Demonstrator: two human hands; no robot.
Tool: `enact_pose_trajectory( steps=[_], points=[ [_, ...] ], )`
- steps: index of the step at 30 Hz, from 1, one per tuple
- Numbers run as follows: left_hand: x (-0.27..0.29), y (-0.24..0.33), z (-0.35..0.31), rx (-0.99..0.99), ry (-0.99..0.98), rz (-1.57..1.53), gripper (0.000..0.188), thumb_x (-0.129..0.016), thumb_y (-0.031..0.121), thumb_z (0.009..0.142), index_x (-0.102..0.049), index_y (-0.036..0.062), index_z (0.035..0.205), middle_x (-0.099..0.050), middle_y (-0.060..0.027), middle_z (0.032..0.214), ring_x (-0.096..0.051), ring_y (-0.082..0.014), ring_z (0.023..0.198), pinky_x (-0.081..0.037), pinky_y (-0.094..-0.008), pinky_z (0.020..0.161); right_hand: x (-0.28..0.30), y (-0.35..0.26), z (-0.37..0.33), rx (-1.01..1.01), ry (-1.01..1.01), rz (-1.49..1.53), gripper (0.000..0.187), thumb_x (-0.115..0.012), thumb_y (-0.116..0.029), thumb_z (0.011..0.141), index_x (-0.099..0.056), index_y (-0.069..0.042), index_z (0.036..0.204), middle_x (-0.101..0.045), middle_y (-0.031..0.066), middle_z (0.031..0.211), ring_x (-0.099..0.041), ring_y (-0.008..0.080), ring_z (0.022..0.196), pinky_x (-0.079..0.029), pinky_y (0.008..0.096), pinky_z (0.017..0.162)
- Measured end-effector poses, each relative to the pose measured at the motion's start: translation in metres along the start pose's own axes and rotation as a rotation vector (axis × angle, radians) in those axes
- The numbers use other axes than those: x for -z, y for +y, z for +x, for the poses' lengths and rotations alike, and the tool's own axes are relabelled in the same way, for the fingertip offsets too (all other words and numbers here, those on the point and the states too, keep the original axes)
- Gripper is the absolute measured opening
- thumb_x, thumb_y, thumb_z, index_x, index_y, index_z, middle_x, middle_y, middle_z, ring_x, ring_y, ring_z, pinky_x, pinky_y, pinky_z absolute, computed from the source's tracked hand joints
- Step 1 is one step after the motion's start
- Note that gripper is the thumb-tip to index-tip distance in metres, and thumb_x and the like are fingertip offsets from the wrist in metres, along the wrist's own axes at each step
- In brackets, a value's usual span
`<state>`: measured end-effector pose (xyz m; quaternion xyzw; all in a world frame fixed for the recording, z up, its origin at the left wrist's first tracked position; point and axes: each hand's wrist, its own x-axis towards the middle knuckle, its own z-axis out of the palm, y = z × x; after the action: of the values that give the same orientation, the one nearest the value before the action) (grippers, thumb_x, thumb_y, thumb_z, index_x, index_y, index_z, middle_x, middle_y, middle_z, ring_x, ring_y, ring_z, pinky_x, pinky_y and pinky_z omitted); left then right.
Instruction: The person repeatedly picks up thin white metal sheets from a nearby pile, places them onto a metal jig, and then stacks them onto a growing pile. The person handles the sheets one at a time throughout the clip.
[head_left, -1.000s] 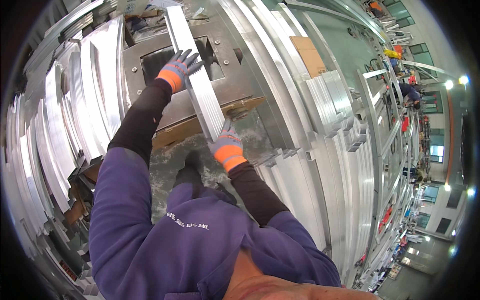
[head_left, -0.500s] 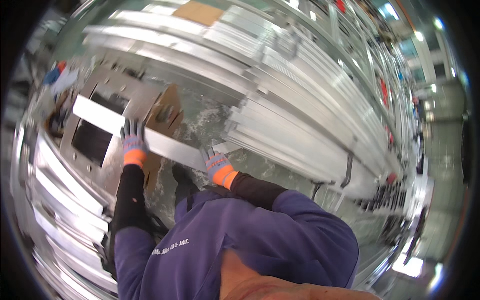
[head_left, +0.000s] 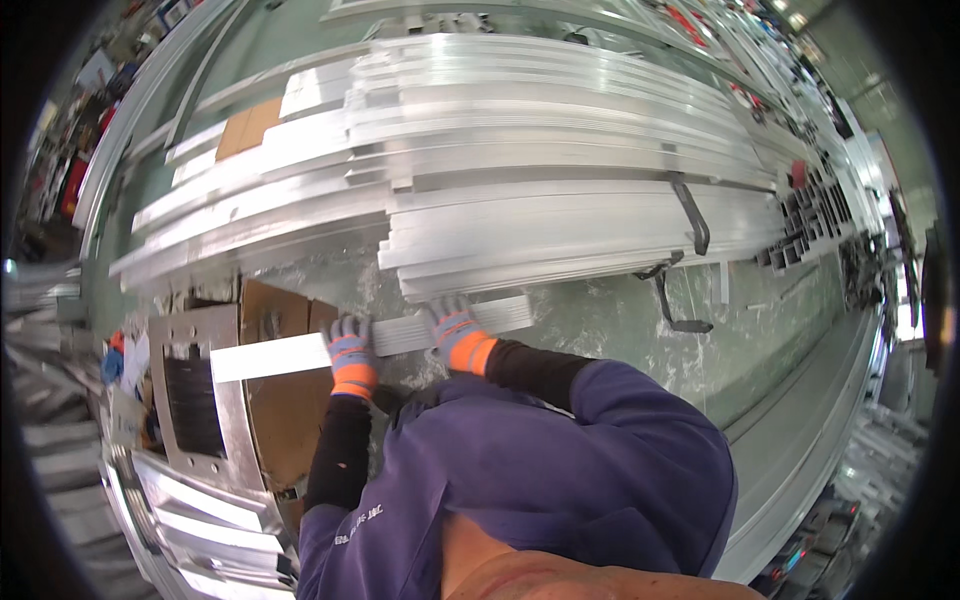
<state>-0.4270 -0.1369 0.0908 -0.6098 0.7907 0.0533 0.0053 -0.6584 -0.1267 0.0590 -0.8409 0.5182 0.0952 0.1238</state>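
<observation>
A: The left hand (head_left: 352, 358) and right hand (head_left: 463, 340), how do they stand?
B: Both gloved, both closed on one ribbed metal profile (head_left: 402, 335). The left hand's fingers lie across it, a little apart; the right's reach over at about two o'clock from the left. I can't see the thumbs' hold underneath.
A: And where's the profile?
B: In front of the body, running from roughly nine o'clock to three, tilted slightly. Its plain bright end is over by the metal frame (head_left: 232, 420) and the cardboard (head_left: 290, 410); whether it touches either, I can't tell.
A: What lies at one o'clock from the hands?
B: A long stack of bars (head_left: 580, 235), near the profile's right end but apart from it in this view.
A: So how far along?
B: Picked up, I'd judge: it's in both hands. Not yet released, and not laid on that stack.
</observation>
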Motion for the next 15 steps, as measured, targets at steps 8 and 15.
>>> enact_pose_trajectory(
  steps=[8,15],
  points=[
    [-0.012,0.063,0.048,-0.235,-0.076,-0.114,0.108,-0.079,0.064,0.063,-0.043,0.0079,0.148,-0.055,-0.0123,0.139,-0.048,-0.0288,0.132,-0.015,-0.0560,0.121,0.041,0.026,0.001,-0.060,-0.056,0.153,0.081,-0.072,-0.035,0.080,-0.042,-0.001,0.146,-0.048,0.0221,0.143,-0.047,0.0392,0.132,-0.036,0.0496,0.112],
    [-0.023,0.050,0.036,-0.309,-0.013,-0.246,0.103,-0.080,0.056,0.067,-0.039,0.0099,0.149,-0.050,-0.0135,0.142,-0.042,-0.0325,0.137,-0.015,-0.0579,0.120,0.008,0.028,-0.011,-0.232,-0.092,0.255,0.082,-0.077,-0.043,0.073,-0.049,-0.004,0.139,-0.051,0.0184,0.139,-0.050,0.0372,0.128,-0.040,0.0458,0.109]
  ],
)
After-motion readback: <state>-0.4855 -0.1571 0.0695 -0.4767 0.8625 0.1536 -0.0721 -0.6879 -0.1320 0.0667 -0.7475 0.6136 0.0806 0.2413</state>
